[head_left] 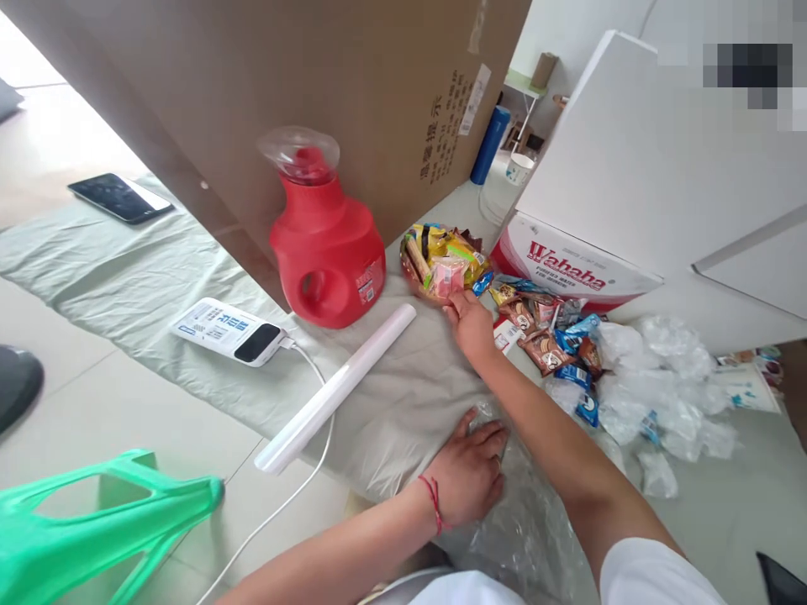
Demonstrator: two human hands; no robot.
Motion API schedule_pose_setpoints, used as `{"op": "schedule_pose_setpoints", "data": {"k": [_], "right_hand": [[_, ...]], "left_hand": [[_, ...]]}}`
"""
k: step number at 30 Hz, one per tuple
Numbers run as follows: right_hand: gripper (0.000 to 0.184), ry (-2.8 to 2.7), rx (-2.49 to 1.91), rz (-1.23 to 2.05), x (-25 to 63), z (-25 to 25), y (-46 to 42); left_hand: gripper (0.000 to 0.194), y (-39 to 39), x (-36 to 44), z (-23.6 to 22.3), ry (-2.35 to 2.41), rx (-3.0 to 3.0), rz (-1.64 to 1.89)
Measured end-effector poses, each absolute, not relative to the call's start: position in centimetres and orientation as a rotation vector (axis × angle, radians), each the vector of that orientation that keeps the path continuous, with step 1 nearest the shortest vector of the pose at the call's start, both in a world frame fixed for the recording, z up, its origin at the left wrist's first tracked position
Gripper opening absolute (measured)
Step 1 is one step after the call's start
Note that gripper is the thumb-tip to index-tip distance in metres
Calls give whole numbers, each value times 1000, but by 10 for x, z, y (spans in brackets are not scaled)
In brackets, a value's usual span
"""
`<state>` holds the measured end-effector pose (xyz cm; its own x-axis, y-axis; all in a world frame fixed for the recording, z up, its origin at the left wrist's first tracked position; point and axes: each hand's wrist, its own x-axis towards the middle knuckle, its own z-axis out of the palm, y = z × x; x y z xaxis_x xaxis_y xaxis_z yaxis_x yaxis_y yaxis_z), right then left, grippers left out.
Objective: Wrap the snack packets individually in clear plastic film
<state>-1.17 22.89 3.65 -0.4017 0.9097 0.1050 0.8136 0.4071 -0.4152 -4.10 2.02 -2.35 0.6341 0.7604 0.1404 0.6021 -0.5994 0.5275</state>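
Note:
My right hand [472,328] reaches across to a round, clear-walled container [430,291] heaped with wrapped snacks. Its fingers are closed at the near rim, pinching a pink snack packet [449,279]; the fingertips are partly hidden. Closer to me, my left hand [470,470], with a red string at the wrist, presses down on a clear plastic bag [526,512]. Its fingers are bent over the plastic, and the palm is hidden. Loose snack packets [547,349] lie to the right of my right hand.
A red jug [331,252] stands before a large cardboard box [303,67]. Left of my hands lie a white bar [337,391], a cabled white device [227,330] and a phone [119,197]. Crumpled clear bags [661,378] lie right, near a Wahaha carton [573,265]. A green stool [107,512] is lower left.

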Motion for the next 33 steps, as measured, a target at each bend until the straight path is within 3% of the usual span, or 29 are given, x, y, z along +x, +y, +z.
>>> {"op": "schedule_pose_setpoints", "data": {"k": [8, 13, 18, 26, 30, 33], "right_hand": [[20, -1816, -1398, 848, 91, 91, 118], [32, -1060, -1317, 978, 163, 106, 150], [21, -614, -1070, 1219, 206, 104, 188], [24, -586, -930, 1030, 260, 153, 174], [18, -759, -955, 654, 355, 178, 115], [22, -948, -1243, 276, 435, 174, 69]], "left_hand": [[40, 20, -39, -24, 1068, 2410, 498], [34, 19, -38, -25, 1087, 2398, 497], [33, 19, -37, -26, 1106, 2399, 465], [30, 18, -35, -26, 1152, 2428, 471], [21, 18, -34, -26, 1161, 2473, 534], [15, 19, -35, -27, 1158, 2512, 655]]}}
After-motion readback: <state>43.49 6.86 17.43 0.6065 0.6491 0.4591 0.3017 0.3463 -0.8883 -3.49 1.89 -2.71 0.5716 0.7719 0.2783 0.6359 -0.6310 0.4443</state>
